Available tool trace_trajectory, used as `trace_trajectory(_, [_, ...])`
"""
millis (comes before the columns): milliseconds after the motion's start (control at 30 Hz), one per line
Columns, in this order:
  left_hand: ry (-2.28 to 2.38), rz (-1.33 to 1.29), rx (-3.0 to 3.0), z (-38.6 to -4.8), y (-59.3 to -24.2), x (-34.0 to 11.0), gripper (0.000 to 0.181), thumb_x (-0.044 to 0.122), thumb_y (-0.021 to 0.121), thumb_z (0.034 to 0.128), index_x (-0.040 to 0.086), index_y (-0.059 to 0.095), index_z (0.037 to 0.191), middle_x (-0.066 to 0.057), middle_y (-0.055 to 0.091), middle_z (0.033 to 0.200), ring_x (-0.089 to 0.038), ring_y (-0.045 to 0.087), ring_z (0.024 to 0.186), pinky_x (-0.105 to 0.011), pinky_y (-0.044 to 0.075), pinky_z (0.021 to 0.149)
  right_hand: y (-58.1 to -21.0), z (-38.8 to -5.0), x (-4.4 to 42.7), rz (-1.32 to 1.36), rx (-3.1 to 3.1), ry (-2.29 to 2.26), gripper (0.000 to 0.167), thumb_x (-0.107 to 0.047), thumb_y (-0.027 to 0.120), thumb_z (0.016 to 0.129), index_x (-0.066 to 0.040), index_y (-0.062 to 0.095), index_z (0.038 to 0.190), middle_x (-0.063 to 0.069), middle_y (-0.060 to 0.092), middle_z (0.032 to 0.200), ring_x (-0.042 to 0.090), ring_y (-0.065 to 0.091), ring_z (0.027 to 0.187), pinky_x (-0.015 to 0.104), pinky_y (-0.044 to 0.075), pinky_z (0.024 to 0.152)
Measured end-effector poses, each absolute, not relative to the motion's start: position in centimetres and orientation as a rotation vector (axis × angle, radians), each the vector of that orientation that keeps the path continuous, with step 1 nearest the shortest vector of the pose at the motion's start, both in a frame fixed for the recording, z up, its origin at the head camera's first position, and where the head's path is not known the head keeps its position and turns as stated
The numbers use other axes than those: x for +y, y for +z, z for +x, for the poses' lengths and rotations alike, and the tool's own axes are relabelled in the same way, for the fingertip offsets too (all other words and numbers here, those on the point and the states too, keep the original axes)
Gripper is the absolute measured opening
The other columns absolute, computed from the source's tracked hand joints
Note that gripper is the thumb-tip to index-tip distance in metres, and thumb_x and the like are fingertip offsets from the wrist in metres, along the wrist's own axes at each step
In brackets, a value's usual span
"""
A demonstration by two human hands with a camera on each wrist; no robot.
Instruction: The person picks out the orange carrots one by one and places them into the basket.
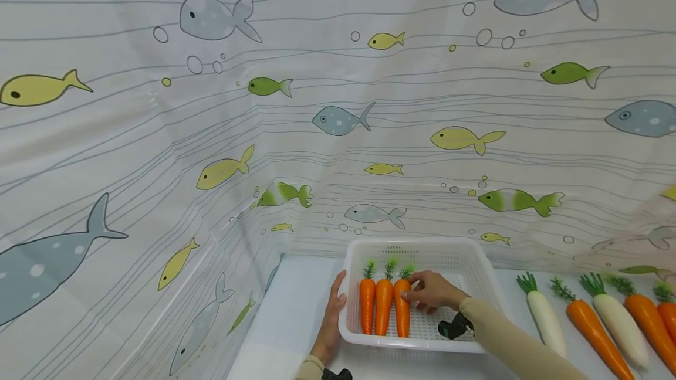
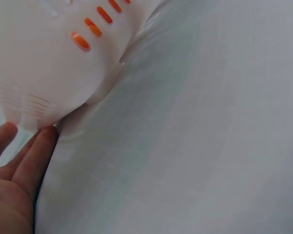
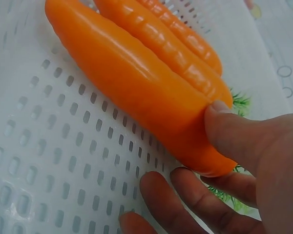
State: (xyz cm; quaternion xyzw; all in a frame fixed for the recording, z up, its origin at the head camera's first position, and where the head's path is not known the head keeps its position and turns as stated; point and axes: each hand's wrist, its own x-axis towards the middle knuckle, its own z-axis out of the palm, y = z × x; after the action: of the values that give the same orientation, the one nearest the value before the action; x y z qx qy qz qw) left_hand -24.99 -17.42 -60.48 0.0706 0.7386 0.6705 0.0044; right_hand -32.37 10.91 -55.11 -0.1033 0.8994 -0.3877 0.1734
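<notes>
Fish-printed sheet hanging behind everything. Before it, pale surface, carrying white perforated basket. White radishes and loose carrots lying right of basket. Left hand touching basket's left side, its fingers nearly straight. Inside basket, three carrots side by side; right hand gripping rightmost carrot between thumb and fingers, near leafy end.

Screened-off corner, room type unclear: fish-print sheeting hangs behind and left of white tabletop.
</notes>
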Motion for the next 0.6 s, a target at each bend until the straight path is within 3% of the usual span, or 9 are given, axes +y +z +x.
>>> trace_trajectory(600, [2.118,0.226,2.286,-24.97,-60.51,-17.49,0.061,0.055,0.026,0.1087,0.046,0.016,0.168,-0.003,0.014,0.179,-0.042,0.022,0.162,-0.074,0.024,0.124,-55.43,-32.26,10.82,-0.295,2.552,-1.055,0.051,-0.04,0.08,0.094,-0.005,0.069,0.13,0.003,0.07,0.088,0.018,0.068,0.07,0.036,0.063,0.058])
